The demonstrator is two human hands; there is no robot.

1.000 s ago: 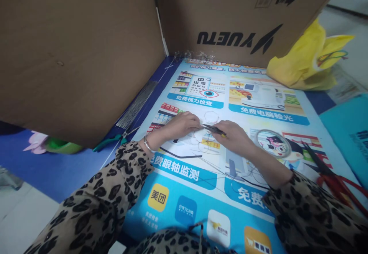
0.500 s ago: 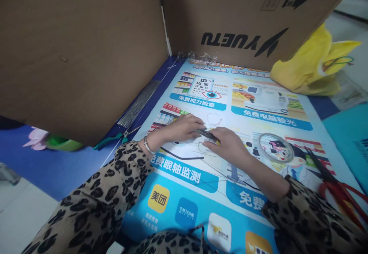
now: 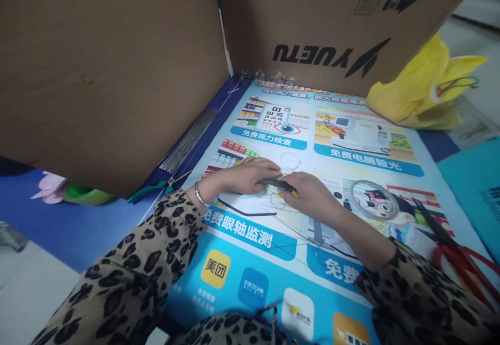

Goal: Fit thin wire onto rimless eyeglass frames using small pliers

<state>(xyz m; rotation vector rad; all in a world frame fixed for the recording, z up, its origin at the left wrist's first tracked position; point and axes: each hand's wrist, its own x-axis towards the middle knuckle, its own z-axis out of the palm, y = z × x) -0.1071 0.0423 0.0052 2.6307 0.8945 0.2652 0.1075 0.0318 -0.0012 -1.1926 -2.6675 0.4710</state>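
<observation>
My right hand is closed round the handles of a pair of pliers, whose dark jaws point left. At the tips of the jaws is my left hand, its fingers bent and pressed together. What the left fingers pinch is hidden, though thin wire loops just below both hands. Several more thin wires trail across the printed poster under my wrists. A small wire ring lies just beyond my fingertips.
Cardboard walls stand at the back and left. To the right are a wire coil, red-handled scissors and a yellow bag. On the left lie a bundle of cut wires, green-handled pliers and a green bowl.
The pliers have turned slightly, their jaws now nearer level and closer to the left fingers. Both hands stay in nearly the same place.
</observation>
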